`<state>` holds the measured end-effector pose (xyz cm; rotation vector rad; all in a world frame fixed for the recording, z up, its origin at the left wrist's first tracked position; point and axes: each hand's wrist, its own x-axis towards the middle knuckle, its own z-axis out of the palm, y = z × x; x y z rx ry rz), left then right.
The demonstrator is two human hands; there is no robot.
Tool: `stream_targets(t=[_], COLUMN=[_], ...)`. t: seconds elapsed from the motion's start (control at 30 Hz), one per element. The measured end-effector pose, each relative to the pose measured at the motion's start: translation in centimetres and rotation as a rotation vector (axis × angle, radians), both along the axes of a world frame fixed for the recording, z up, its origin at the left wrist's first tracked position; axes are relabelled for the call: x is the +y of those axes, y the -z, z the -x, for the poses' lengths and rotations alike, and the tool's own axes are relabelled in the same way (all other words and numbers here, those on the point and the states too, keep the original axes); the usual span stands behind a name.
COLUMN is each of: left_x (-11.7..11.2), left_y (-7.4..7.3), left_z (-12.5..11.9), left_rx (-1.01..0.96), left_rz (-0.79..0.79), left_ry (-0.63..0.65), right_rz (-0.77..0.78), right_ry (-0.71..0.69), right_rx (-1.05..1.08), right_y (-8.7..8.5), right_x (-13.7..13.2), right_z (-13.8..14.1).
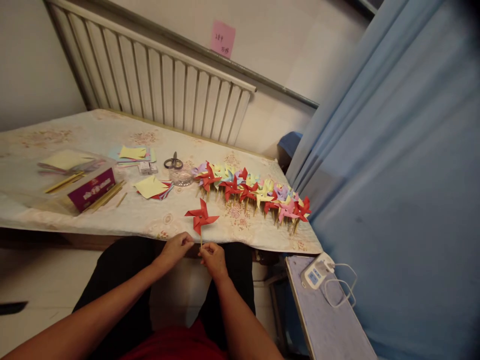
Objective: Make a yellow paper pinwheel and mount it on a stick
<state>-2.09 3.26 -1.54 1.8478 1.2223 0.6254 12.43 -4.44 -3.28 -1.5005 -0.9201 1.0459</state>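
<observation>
- your forearms [242, 310] angle over your lap [122, 262], steady!
- right hand [213, 257] pinching the stick [201, 240], red pinwheel [201, 217] just beyond: grip lightly
- left hand [175, 249] beside it, fingers curled, can't tell if holding anything; spare those blades [210, 220]

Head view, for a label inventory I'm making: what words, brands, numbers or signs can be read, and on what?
Pink note on the wall: handwriting, perhaps "2" and "4" on top; the rest too small to read.
Purple panel: white lettering, too blurred to read.
White socket unit: any markings too small to read.
</observation>
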Motion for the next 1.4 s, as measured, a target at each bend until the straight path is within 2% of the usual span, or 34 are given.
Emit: stream_targets(t=[0.27,0.4,0.57,0.7,0.93,1.1,1.4], left_x=[5.4,8.0,10.3,10.9,11.4,12.0,11.6], left_y=[-1.1,-1.1,-0.5,-0.1,-0.7,-0.8,-0.4], left_z=[2.4,2.3,2.1,1.9,1.7,1.7,2.1], left_rx=[0.342,0.506,0.653,0.703,0.718,0.766,0.779], left_rz=[-0.389,-0.459,-0.466,-0.429,-0.369,-0.312,-0.348], left_ry=[-0.122,-0.148,-0.155,-0.16,-0.119,-0.111,-0.131], right_rz=[0.019,0.038,0.02,0.012,-0.037,-0.041,-0.028], right_ry=[-0.008,0.001,0.007,0.035,0.094,0.097,0.086], right_rx=[0.027,0.026,0.028,0.017,-0.043,-0.044,-0.03], right_y=[-0.3,-0.2,0.4,1.0,1.6,1.3,0.6], right_x=[0.0,0.1,0.6,1.1,1.7,1.6,1.5], right_z=[0.2,0.2,0.2,0.1,0.1,0.1,-0.1])
